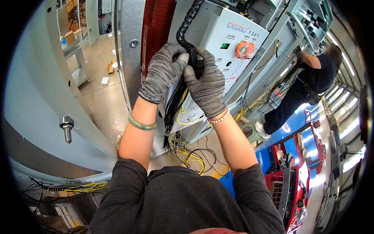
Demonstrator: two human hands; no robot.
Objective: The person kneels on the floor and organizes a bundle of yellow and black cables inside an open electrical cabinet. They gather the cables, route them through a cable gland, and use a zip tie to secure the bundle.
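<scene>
A thick black wire bundle [182, 34] comes down from the top of a light grey electrical unit [213, 41]. Its upper part is wrapped in a spiral sleeve; lower down, the loose black wires [170, 113] hang in front of the panel. My left hand [163, 72], in a grey knit glove, is closed on the bundle from its left side. From the right, my right hand [207, 82], gloved alike, grips the same bundle, thumb near the other thumb. Fingertips behind the bundle are hidden. An orange round knob [244, 50] sits on the panel right of my hands.
Yellow and black wires [191, 156] trail onto the floor below. A grey cabinet door [50, 97] with a bolt [67, 128] stands left. At right a co-worker [311, 78] handles wires by another cabinet. Red carts [290, 191] stand lower right.
</scene>
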